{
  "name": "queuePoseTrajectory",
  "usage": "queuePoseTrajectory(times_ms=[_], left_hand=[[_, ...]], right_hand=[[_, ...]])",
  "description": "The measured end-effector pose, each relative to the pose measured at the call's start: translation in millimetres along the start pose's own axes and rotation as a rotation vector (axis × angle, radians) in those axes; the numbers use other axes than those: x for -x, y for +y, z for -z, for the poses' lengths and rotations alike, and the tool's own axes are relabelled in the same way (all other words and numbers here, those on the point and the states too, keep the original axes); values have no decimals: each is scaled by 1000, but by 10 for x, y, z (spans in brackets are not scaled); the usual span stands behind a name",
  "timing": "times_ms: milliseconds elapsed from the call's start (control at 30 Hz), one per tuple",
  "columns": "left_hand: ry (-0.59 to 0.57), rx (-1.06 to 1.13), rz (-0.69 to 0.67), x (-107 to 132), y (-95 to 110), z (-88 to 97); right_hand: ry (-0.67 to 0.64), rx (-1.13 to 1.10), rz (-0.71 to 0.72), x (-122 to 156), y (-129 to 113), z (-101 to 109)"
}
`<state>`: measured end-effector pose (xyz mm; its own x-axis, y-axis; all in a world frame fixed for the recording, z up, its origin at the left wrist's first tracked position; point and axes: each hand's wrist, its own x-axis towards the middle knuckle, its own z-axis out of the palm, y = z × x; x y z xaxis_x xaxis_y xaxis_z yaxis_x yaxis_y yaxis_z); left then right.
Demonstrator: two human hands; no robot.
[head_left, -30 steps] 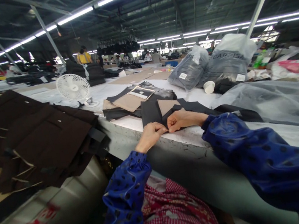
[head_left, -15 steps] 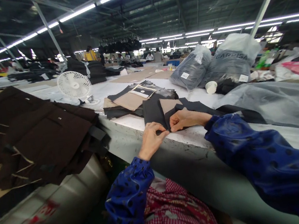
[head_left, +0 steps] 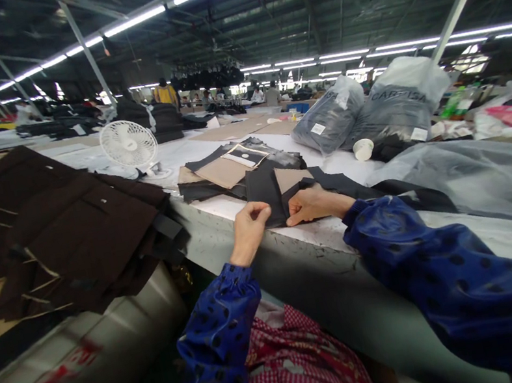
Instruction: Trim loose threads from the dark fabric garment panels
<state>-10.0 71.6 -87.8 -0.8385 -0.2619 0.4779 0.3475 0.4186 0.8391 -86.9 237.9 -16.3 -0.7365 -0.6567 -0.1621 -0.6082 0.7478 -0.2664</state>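
Note:
A dark grey fabric piece [head_left: 262, 190] lies at the table's front edge, with a beige piece [head_left: 291, 179] beside it. My left hand [head_left: 249, 229] is over the grey piece's front left part, thumb and forefinger pinched together; whatever is between the fingertips is too small to make out. To its right, my right hand [head_left: 308, 204] is closed on the front edge of dark fabric [head_left: 287, 198], fingers curled and thumb low near the table edge. Just behind lies a pile of black and beige cut pieces [head_left: 221, 174], topped by a dark pocket-like piece with a pale border [head_left: 244, 155].
A heap of dark brown fabric [head_left: 79, 229] stands at the left, near a white fan [head_left: 127, 144]. Filled plastic bags [head_left: 329, 116], a white cup [head_left: 363, 149] and a clear plastic sheet [head_left: 476, 179] are on the right. The table edge [head_left: 223, 230] runs before me.
My left hand has moved up and left, away from my right hand; their fingertips were almost touching at the fabric's front edge. My right hand has shifted slightly left.

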Motion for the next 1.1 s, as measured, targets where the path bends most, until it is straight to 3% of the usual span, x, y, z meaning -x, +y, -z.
queuePoseTrajectory(times_ms=[67, 167, 267, 500, 733, 833, 933, 1033, 1100], left_hand=[[37, -6, -30, 40, -22, 101], [-4, -135, -105, 136, -47, 163], [13, -251, -73, 203, -63, 103], [87, -216, 73, 185, -62, -15], [94, -409, 10, 190, 48, -137], [6, -324, -15, 129, 77, -189], [-91, -164, -2, 27, 40, -123], [-114, -71, 26, -65, -47, 45], [-105, -35, 35, -92, -94, 152]], right_hand=[[-13, -30, -4, -10, 17, -5], [-16, -36, 14, -3, 25, -5], [-6, 13, 25, 13, 10, 1], [63, 254, 36, -4, -108, -49], [104, 293, -20, 20, -124, -33], [77, 324, -51, 38, -23, 19], [143, 380, -66, 52, 27, 32], [217, 378, 38, 43, 16, -1], [166, 259, 145, 24, 12, -28]])
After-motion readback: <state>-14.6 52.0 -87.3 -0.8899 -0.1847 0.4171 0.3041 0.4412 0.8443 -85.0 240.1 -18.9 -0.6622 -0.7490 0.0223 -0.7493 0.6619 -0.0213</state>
